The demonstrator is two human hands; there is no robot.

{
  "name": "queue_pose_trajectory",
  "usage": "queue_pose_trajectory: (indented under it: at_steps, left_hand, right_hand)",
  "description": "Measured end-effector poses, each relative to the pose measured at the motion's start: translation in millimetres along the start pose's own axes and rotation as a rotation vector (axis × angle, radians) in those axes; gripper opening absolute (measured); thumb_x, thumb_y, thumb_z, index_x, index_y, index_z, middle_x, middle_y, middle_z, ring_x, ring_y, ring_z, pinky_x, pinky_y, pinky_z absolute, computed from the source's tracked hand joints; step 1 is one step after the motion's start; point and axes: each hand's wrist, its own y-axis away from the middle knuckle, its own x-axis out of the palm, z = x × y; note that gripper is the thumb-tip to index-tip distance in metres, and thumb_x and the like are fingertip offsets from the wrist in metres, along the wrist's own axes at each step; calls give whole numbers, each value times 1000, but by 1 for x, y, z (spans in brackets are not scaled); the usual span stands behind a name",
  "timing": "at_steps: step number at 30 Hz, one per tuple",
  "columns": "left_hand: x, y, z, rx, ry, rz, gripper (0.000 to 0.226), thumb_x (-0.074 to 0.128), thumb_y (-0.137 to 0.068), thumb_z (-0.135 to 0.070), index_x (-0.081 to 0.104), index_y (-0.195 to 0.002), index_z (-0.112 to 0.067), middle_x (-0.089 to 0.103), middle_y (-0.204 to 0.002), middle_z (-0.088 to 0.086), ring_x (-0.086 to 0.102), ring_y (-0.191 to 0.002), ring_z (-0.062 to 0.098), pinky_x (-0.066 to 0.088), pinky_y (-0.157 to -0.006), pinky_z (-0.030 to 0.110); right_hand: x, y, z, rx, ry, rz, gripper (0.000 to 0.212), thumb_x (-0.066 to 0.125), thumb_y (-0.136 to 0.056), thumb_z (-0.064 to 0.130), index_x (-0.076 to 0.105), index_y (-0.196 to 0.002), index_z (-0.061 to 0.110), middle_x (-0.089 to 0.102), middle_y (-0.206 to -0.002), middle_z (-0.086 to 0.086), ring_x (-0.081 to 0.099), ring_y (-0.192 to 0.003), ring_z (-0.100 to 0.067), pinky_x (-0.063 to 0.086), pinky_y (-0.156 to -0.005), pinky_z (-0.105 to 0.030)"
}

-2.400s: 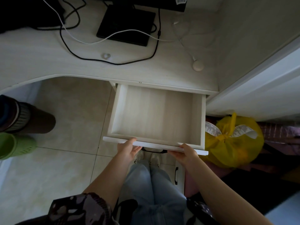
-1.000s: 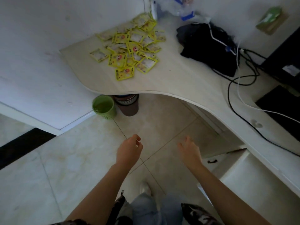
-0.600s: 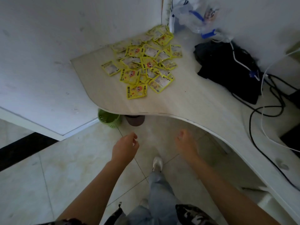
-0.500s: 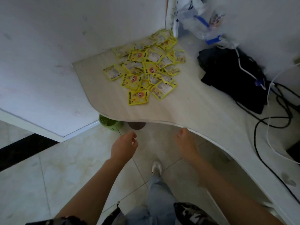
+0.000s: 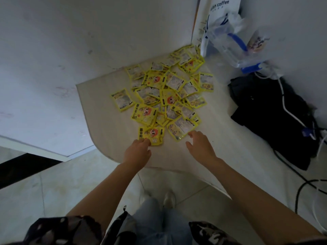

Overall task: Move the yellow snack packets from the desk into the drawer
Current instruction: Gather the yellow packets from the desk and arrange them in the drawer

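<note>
The left hand [image 5: 137, 152] covers the near edge of the nearest yellow snack packet [image 5: 152, 135] — its fingertips cannot be made out. Packet print is too blurred to read. The desk [image 5: 177, 156] runs off the right edge, and the white bag [image 5: 221, 18] is cropped at the top.

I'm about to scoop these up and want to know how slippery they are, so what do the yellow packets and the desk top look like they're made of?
Yellow packets: likely glossy plastic film; crinkled, catching highlights. Desk: pale matte surface with faint wood-like grain, perhaps laminate.
</note>
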Motion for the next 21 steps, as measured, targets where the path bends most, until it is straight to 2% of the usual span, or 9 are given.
queue_pose_trajectory:
  at_steps: [5, 8, 9, 10, 13, 14, 17, 18, 21]
  left_hand:
    - [-8, -47, 8, 168, -149, -3, 37, 57, -87, -13, 57, -123, -10, 59, -124, 10, 47, -120, 32, 50, -84, 43]
    - [-12, -69, 18, 316, -245, 41, 39, 74, -72, -9, 65, -110, -7, 67, -113, 12, 58, -109, 34, 55, -73, 41]
    - [-13, -75, 20, 361, -284, 65, 43, 80, -65, -12, 67, -105, -8, 69, -108, 11, 62, -104, 33, 56, -69, 39]
    - [-14, -80, 21, 413, -321, 67, 46, 85, -59, -16, 69, -102, -9, 71, -104, 8, 64, -99, 32, 56, -66, 36]
    - [-15, -91, 24, 557, -420, 79, 60, 90, -49, -34, 72, -103, -13, 72, -102, 1, 67, -95, 28, 56, -64, 30]
    - [-16, -94, 24, 594, -445, 95, 66, 90, -47, -38, 72, -105, -14, 72, -103, 0, 66, -94, 27, 56, -65, 29]
    - [-18, -100, 23, 655, -477, 100, 72, 89, -45, -43, 71, -109, -15, 71, -101, -2, 66, -92, 25, 54, -66, 28]
    - [-19, -101, 22, 670, -482, 90, 70, 89, -46, -41, 72, -108, -15, 71, -100, -2, 67, -91, 25, 54, -66, 28]
    - [-19, -104, 23, 679, -479, 78, 68, 89, -48, -37, 71, -110, -16, 71, -101, -1, 66, -92, 26, 54, -68, 30]
  right_hand:
    - [-4, -47, 12, -179, 308, 40, 43, 56, -90, 11, 48, -132, 12, 49, -133, -11, 40, -122, -33, 43, -96, -41]
    - [-2, -72, 19, -281, 563, 86, 59, 80, -62, 4, 62, -117, 17, 61, -121, -11, 54, -111, -41, 50, -82, -47]
    - [-2, -77, 23, -303, 637, 99, 66, 84, -52, 2, 64, -113, 18, 63, -119, -11, 58, -108, -42, 51, -78, -48]
    - [-4, -81, 28, -320, 704, 116, 69, 83, -51, 1, 64, -115, 19, 62, -122, -10, 57, -111, -43, 51, -80, -50]
    - [-10, -93, 39, -390, 816, 224, 68, 65, -79, 2, 40, -140, 20, 36, -149, -7, 28, -137, -43, 31, -104, -56]
    - [-12, -94, 41, -378, 841, 246, 70, 68, -79, 6, 39, -141, 20, 37, -148, -7, 28, -137, -43, 31, -104, -56]
    - [-9, -95, 37, -334, 926, 264, 75, 90, -41, 15, 67, -112, 20, 66, -116, -7, 61, -108, -41, 53, -79, -51]
    - [-6, -96, 33, -334, 927, 251, 74, 91, -37, 14, 69, -108, 19, 68, -111, -8, 64, -103, -40, 54, -74, -50]
    - [-2, -95, 30, -385, 933, 233, 60, 87, -46, 13, 67, -103, 15, 67, -105, -14, 64, -96, -40, 53, -72, -48]
